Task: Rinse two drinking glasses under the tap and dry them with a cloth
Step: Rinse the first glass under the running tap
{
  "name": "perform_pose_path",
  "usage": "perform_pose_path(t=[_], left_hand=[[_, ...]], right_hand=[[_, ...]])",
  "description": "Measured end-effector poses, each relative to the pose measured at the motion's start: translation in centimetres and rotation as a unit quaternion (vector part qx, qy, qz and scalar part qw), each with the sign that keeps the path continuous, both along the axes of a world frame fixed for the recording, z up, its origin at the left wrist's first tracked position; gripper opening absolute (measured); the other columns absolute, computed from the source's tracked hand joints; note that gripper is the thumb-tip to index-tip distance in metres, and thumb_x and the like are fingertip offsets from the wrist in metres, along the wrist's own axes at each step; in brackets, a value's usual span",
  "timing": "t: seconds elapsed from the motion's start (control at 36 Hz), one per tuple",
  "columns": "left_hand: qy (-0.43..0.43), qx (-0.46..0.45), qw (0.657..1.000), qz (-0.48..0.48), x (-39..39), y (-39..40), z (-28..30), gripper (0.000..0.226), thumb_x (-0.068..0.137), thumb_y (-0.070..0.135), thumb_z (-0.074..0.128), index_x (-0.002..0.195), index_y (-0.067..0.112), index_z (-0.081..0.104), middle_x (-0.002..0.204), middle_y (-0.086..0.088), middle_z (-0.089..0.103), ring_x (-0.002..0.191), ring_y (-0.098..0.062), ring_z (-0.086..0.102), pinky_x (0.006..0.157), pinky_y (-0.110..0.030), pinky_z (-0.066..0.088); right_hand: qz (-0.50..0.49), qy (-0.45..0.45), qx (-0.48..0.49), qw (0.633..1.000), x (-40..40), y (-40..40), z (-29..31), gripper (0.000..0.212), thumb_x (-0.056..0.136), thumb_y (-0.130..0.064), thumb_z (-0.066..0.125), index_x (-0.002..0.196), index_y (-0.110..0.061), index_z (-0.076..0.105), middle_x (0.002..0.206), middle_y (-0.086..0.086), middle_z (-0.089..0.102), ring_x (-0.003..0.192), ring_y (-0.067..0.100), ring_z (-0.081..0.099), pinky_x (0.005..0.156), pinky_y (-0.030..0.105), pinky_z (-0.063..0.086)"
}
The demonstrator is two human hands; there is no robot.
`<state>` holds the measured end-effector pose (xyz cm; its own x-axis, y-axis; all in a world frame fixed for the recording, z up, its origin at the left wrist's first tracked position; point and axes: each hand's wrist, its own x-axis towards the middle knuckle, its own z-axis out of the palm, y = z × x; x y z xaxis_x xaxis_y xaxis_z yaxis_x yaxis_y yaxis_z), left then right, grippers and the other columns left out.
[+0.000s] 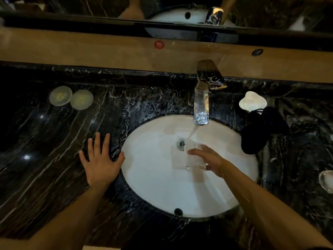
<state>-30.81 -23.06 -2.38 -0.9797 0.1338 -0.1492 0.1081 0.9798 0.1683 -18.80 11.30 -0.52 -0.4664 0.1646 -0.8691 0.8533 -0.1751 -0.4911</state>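
My right hand [210, 159] grips a clear drinking glass [193, 162] over the white oval sink [162, 192]. Water runs from the chrome tap [201, 103] in a stream that lands at the glass's rim, near the drain [181, 144]. My left hand [100, 159] lies flat, fingers spread, on the black marble counter [54, 150] just left of the basin, holding nothing. A dark cloth [261, 134] is bunched on the counter at the sink's right edge. A second clear glass [327, 180] lies at the far right edge, partly cut off.
Two round pale lids [71, 98] sit on the counter at the back left. A white soap dish [252, 101] stands right of the tap, behind the cloth. A beige ledge and a mirror run along the back wall.
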Motion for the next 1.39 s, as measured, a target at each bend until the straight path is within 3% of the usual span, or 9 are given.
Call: perform_pose_path(t=[0.14, 0.39, 0.47, 0.58, 0.67, 0.72, 1.0, 1.25, 1.39], left_hand=[[0.004, 0.001, 1.0, -0.002, 0.0, 0.1, 0.0, 0.085, 0.083, 0.072, 0.032, 0.157, 0.033, 0.019, 0.167, 0.0, 0.01, 0.154, -0.023, 0.003, 0.12, -0.059, 0.002], [0.008, -0.001, 1.0, -0.004, 0.0, 0.0, -0.1, 0.085, 0.083, 0.071, 0.034, 0.157, 0.033, 0.02, 0.167, 0.0, 0.01, 0.154, -0.024, 0.005, 0.12, -0.06, 0.005], [0.008, -0.002, 1.0, -0.005, 0.0, 0.0, -0.1, 0.085, 0.083, 0.071, 0.034, 0.157, 0.033, 0.019, 0.167, 0.0, 0.01, 0.154, -0.024, 0.005, 0.12, -0.059, 0.004], [0.006, -0.003, 1.0, -0.005, 0.0, 0.0, -0.1, 0.085, 0.083, 0.071, 0.034, 0.157, 0.033, 0.018, 0.167, 0.001, 0.009, 0.154, -0.023, 0.004, 0.12, -0.059, 0.004], [0.003, -0.005, 1.0, -0.005, -0.1, -0.1, -0.1, 0.084, 0.083, 0.072, 0.033, 0.157, 0.034, 0.017, 0.167, 0.001, 0.008, 0.154, -0.023, 0.002, 0.121, -0.058, 0.003], [0.003, -0.004, 1.0, -0.004, 0.0, -0.1, -0.1, 0.084, 0.083, 0.071, 0.033, 0.157, 0.034, 0.017, 0.167, 0.001, 0.007, 0.154, -0.022, 0.002, 0.121, -0.058, 0.003], [0.008, -0.005, 1.0, -0.007, -0.1, -0.1, -0.2, 0.084, 0.084, 0.07, 0.034, 0.157, 0.033, 0.018, 0.167, 0.001, 0.009, 0.154, -0.023, 0.004, 0.121, -0.059, 0.006], [0.013, 0.003, 1.0, -0.011, -0.1, -0.1, -0.2, 0.084, 0.083, 0.069, 0.035, 0.157, 0.032, 0.02, 0.167, 0.0, 0.011, 0.154, -0.024, 0.006, 0.12, -0.059, 0.006], [0.013, 0.002, 1.0, -0.012, -0.1, -0.2, -0.2, 0.084, 0.083, 0.068, 0.035, 0.157, 0.032, 0.02, 0.167, -0.001, 0.011, 0.154, -0.024, 0.006, 0.12, -0.059, 0.007]], right_hand=[[-0.025, -0.043, -0.06, 0.997, 0.4, 0.0, -0.2, 0.082, 0.056, -0.054, 0.084, 0.127, -0.022, 0.058, 0.118, 0.007, 0.07, 0.104, 0.028, 0.07, 0.081, 0.044, 0.061], [-0.033, -0.041, -0.111, 0.992, 0.1, -0.2, 0.9, 0.074, 0.066, -0.064, 0.073, 0.125, -0.022, 0.06, 0.113, 0.01, 0.066, 0.089, 0.025, 0.069, 0.062, 0.032, 0.056], [-0.033, -0.018, -0.08, 0.996, -0.1, -0.3, 0.9, 0.057, 0.079, -0.06, 0.069, 0.122, -0.023, 0.061, 0.114, 0.008, 0.069, 0.095, 0.026, 0.071, 0.066, 0.035, 0.057], [-0.011, 0.031, -0.018, 0.999, -0.4, -0.5, 1.1, 0.061, 0.075, -0.058, 0.073, 0.125, -0.025, 0.06, 0.11, 0.005, 0.072, 0.097, 0.022, 0.07, 0.075, 0.037, 0.058], [-0.007, 0.092, 0.037, 0.995, -0.8, -0.7, 1.6, 0.055, 0.082, -0.034, 0.078, 0.13, -0.03, 0.052, 0.115, 0.001, 0.066, 0.096, 0.016, 0.066, 0.076, 0.031, 0.053], [0.022, 0.132, 0.099, 0.986, -1.3, -0.8, 1.7, 0.065, 0.074, -0.027, 0.085, 0.129, -0.034, 0.05, 0.119, -0.01, 0.061, 0.105, 0.011, 0.061, 0.084, 0.031, 0.052], [0.088, 0.178, 0.273, 0.941, -2.8, -1.1, 2.1, 0.084, 0.064, -0.04, 0.09, 0.135, -0.037, 0.045, 0.129, -0.01, 0.061, 0.113, 0.015, 0.057, 0.088, 0.032, 0.047], [0.079, 0.19, 0.377, 0.903, -3.2, -1.7, 3.4, 0.081, 0.072, -0.041, 0.086, 0.14, -0.024, 0.046, 0.136, -0.002, 0.058, 0.117, 0.021, 0.058, 0.085, 0.026, 0.042], [0.06, 0.146, 0.371, 0.915, -3.2, -0.8, 3.8, 0.078, 0.07, -0.045, 0.086, 0.136, -0.027, 0.049, 0.128, -0.007, 0.06, 0.112, 0.021, 0.061, 0.086, 0.034, 0.05]])
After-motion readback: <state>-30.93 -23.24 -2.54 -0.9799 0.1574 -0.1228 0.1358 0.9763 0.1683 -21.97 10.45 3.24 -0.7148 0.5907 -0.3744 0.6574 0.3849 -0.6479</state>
